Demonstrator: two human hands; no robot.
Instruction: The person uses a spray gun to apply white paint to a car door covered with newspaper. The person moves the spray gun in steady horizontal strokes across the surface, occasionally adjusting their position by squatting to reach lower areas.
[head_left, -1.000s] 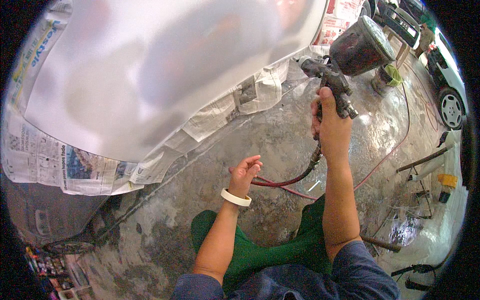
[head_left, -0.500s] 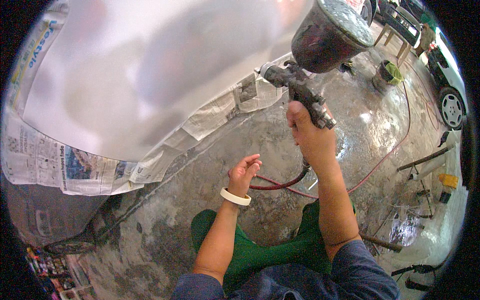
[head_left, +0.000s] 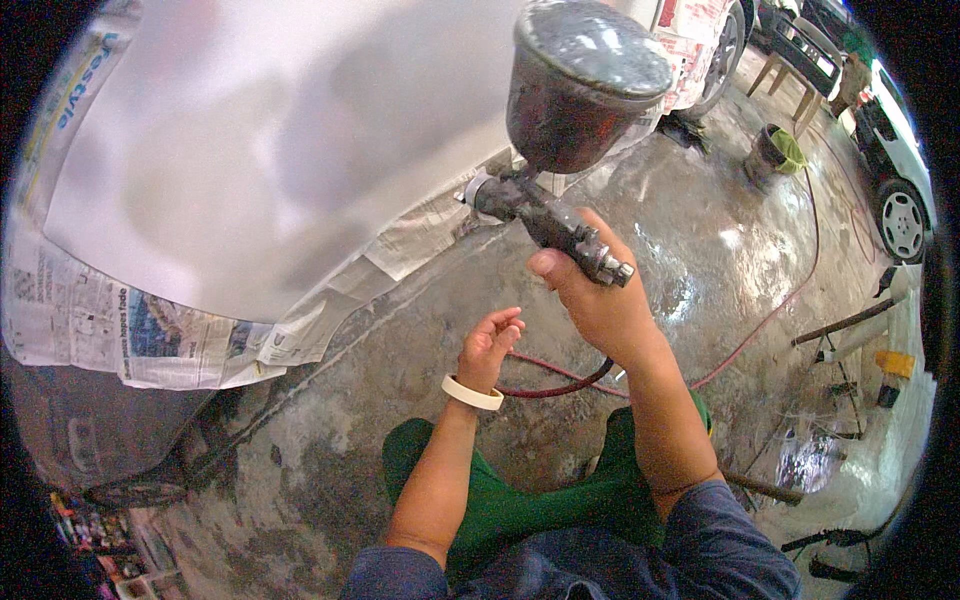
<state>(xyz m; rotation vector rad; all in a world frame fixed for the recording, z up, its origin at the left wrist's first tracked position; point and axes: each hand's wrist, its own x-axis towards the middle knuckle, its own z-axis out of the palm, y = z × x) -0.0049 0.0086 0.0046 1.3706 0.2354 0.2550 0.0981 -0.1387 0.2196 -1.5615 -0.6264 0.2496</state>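
Note:
My right hand (head_left: 610,305) grips a dark, paint-stained spray gun (head_left: 540,215) by its handle. A black paint cup (head_left: 580,110) with a grey, spattered lid sits on top of the gun. The nozzle faces left, close to a large pale car panel (head_left: 230,170) with hazy grey patches. Low and near the middle, my left hand (head_left: 487,346) has loosely curled fingers, and the red air hose (head_left: 555,388) loops at it; the hose's exact hold is partly hidden. This hose rises to the gun's handle. Newspaper (head_left: 200,340) masks the panel's lower edge.
A dark bucket (head_left: 768,155) with a green-yellow cloth stands on the wet concrete floor (head_left: 740,260). The hose trails across that floor. On the right are a parked car's wheel (head_left: 903,220) and a plastic-covered rack (head_left: 870,400). A stool (head_left: 785,85) stands farther back.
My right hand has moved left and slightly down with the spray gun, bringing the paint cup farther left over the panel's edge. The left hand has stayed almost still.

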